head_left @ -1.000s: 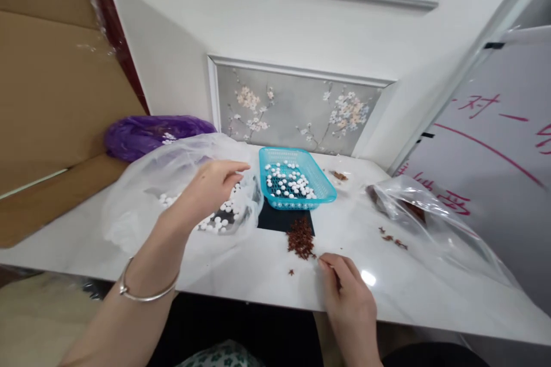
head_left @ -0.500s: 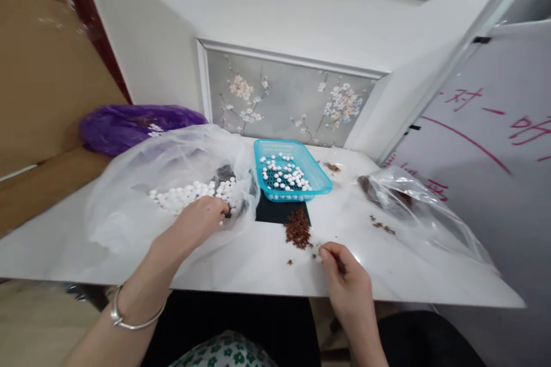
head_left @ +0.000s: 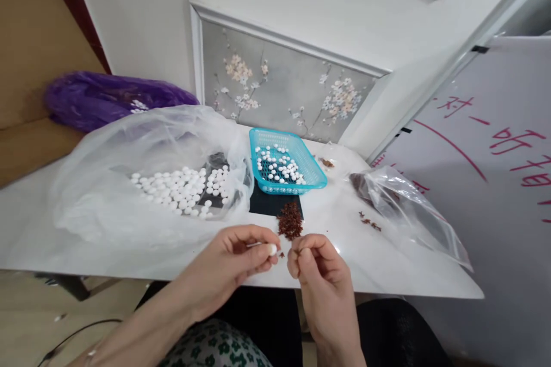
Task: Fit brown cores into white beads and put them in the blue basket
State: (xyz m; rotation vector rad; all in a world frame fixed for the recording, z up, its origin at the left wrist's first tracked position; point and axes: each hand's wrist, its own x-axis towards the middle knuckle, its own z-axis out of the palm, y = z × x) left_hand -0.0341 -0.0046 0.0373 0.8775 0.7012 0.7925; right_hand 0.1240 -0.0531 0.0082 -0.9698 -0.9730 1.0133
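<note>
White marble tabletop (head_left: 387, 275) fills the view under a floral wall panel. At its near edge the left hand (head_left: 232, 264) pinches a white bead (head_left: 272, 249) between thumb and forefinger, at nine o'clock from the right hand (head_left: 318, 266). That hand's fingertips are closed together on something too small to tell. A brown pile (head_left: 290, 222) lies at twelve o'clock, a blue basket (head_left: 316, 175) beyond.

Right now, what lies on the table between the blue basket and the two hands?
In the head view, a small pile of reddish-brown bits lies between the blue basket and the hands, partly on a black patch.
</note>
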